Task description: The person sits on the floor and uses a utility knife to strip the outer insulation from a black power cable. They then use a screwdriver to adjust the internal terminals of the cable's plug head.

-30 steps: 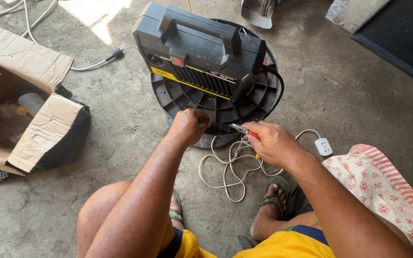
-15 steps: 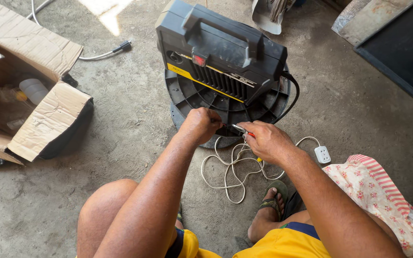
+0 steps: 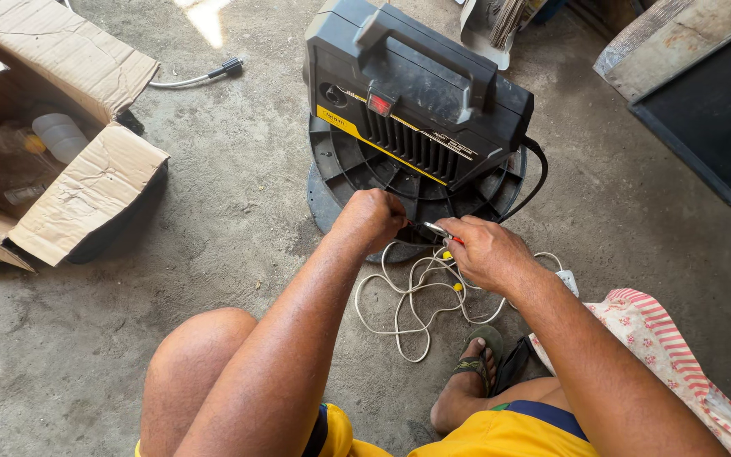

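Both your arms reach forward and down from the bottom of the view, forearms bare. Your left hand (image 3: 371, 218) is curled into a loose fist, knuckles up, wrist straight. Your right hand (image 3: 486, 252) sits just beside it, fingers pinched shut, thumb toward the left. Your knees are bent, one bare foot tucked under.

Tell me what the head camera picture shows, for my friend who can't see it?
A person's left hand and right hand, holding a small tool, work beside a dark machine on a round black base. White cord lies on the concrete floor, a cardboard box to the left.
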